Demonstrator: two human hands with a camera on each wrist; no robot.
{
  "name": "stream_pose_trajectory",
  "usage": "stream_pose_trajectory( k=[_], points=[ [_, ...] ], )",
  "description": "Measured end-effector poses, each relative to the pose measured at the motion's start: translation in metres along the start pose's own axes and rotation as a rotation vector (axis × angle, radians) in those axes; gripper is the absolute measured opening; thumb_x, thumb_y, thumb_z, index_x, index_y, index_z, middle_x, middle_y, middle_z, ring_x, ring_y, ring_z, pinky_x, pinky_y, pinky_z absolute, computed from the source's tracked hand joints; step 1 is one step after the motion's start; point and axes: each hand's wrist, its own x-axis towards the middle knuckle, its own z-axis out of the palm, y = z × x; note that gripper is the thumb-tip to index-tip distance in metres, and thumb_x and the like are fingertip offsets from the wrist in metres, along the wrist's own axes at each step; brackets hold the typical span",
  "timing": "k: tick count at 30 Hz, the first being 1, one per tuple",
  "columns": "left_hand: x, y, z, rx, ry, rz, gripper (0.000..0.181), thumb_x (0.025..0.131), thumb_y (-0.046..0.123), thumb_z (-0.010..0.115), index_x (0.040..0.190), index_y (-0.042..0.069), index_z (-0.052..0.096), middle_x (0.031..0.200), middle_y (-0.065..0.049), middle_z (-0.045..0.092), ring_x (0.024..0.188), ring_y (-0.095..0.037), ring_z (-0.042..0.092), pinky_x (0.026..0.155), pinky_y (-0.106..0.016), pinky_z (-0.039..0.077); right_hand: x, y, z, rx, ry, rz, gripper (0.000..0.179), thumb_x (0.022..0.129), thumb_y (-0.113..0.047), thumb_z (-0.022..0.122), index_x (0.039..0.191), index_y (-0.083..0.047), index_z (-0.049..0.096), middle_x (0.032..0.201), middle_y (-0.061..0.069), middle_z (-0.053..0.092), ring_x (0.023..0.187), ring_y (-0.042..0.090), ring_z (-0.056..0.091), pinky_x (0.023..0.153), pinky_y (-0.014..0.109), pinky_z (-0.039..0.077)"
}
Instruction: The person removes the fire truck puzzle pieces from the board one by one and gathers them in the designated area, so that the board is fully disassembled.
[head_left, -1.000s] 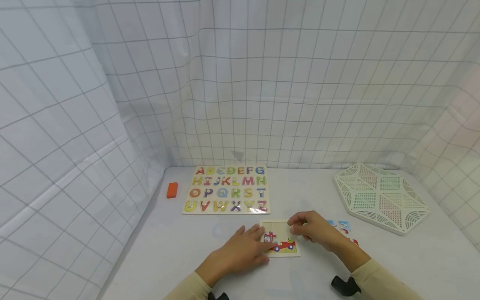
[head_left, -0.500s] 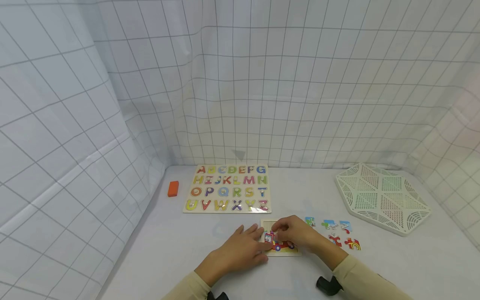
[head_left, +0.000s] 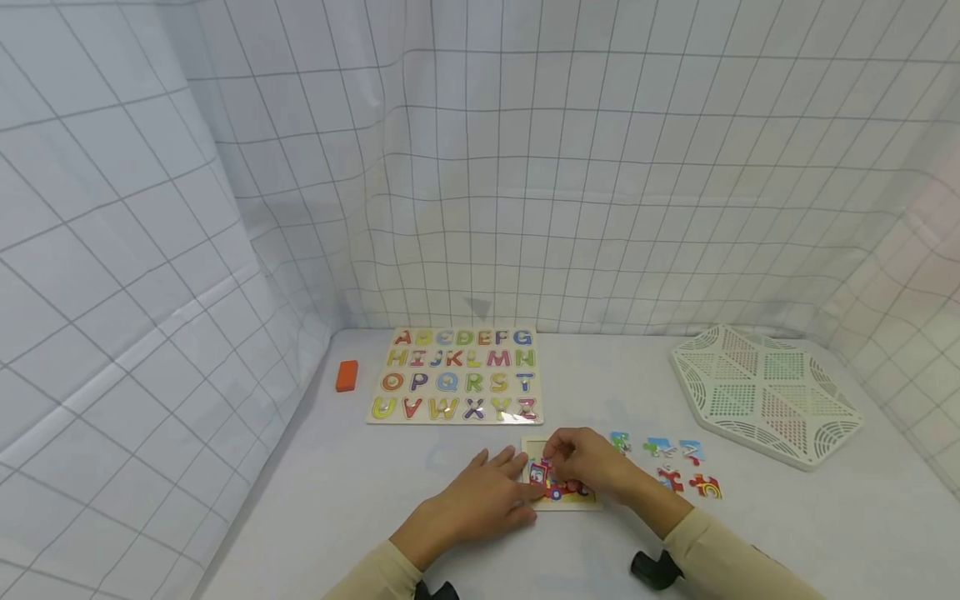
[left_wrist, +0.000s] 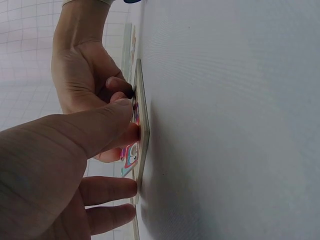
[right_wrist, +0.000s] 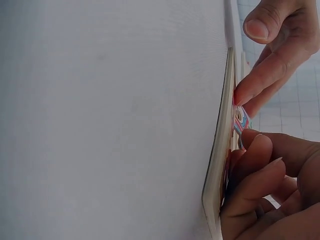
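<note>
A small square wooden puzzle board (head_left: 534, 445) lies on the table with a red vehicle picture partly laid in it. My left hand (head_left: 482, 500) rests at its left edge, fingers mostly straight, the index finger touching the picture. My right hand (head_left: 594, 463) is over the board's middle, thumb and fingers curled together at a jigsaw piece (right_wrist: 242, 119). In the right wrist view this piece, with a cartoon face, stands tilted up from the board between both hands' fingers. The left wrist view shows the tilted face piece (left_wrist: 130, 157) too; the right fingertips are partly hidden.
Several loose jigsaw pieces (head_left: 692, 452) lie right of the board. An alphabet board (head_left: 454, 377) is behind to the left, with an orange block (head_left: 347, 376) beside it. A white hexagonal perforated panel (head_left: 765, 392) lies at the back right. A grid-patterned curtain (head_left: 525, 192) surrounds the table.
My right hand has moved left from the board's upper right edge to its middle, uncovering the loose pieces. In the last half second it has barely moved. My left hand stays in place.
</note>
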Motion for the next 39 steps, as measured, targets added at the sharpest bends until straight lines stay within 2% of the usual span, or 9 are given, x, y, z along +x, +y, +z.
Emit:
stream_pose_trajectory(
  k=[10, 24, 28, 34, 39],
  points=[
    [0.0, -0.001, 0.0, 0.005, 0.001, 0.007, 0.039, 0.1, 0.05, 0.06, 0.138, 0.04, 0.064, 0.154, -0.006, 0.051, 0.145, -0.031, 0.043, 0.112, -0.061, 0.038, 0.002, -0.005, 0.003, -0.118, 0.039, 0.007, 0.021, 0.083, 0.004, 0.071, 0.098, -0.009, 0.063, 0.082, 0.006, 0.059, 0.064, 0.017, 0.055, 0.058, 0.029, 0.049],
    [0.001, 0.0, 0.001, -0.018, -0.013, 0.004, 0.041, 0.1, 0.052, 0.059, 0.14, 0.042, 0.062, 0.156, -0.005, 0.049, 0.147, -0.032, 0.041, 0.111, -0.062, 0.038, 0.0, -0.001, -0.005, -0.197, 0.059, -0.015, 0.02, 0.083, -0.004, 0.074, 0.101, -0.012, 0.069, 0.086, 0.003, 0.059, 0.077, 0.018, 0.056, 0.064, 0.029, 0.048],
    [0.0, -0.001, 0.001, -0.017, -0.013, 0.01, 0.041, 0.1, 0.05, 0.059, 0.14, 0.041, 0.061, 0.155, -0.005, 0.05, 0.146, -0.032, 0.042, 0.111, -0.062, 0.039, -0.007, 0.004, -0.021, -0.158, 0.063, -0.017, 0.021, 0.086, -0.008, 0.073, 0.106, -0.012, 0.07, 0.09, 0.003, 0.059, 0.076, 0.018, 0.056, 0.06, 0.029, 0.047],
    [0.001, -0.004, 0.001, -0.052, -0.015, -0.024, 0.043, 0.099, 0.049, 0.062, 0.141, 0.039, 0.061, 0.154, -0.004, 0.05, 0.147, -0.031, 0.041, 0.114, -0.06, 0.037, -0.03, 0.017, -0.067, -0.076, 0.12, -0.023, 0.023, 0.093, -0.014, 0.071, 0.115, -0.009, 0.069, 0.094, 0.007, 0.06, 0.071, 0.019, 0.055, 0.053, 0.026, 0.046],
    [0.006, -0.006, 0.0, -0.069, 0.052, -0.068, 0.049, 0.099, 0.047, 0.063, 0.145, 0.032, 0.058, 0.152, -0.005, 0.052, 0.146, -0.03, 0.043, 0.114, -0.056, 0.038, -0.049, 0.031, -0.096, -0.084, 0.133, 0.007, 0.026, 0.094, -0.016, 0.07, 0.118, -0.007, 0.068, 0.094, 0.009, 0.061, 0.068, 0.02, 0.055, 0.051, 0.027, 0.046]
  ],
)
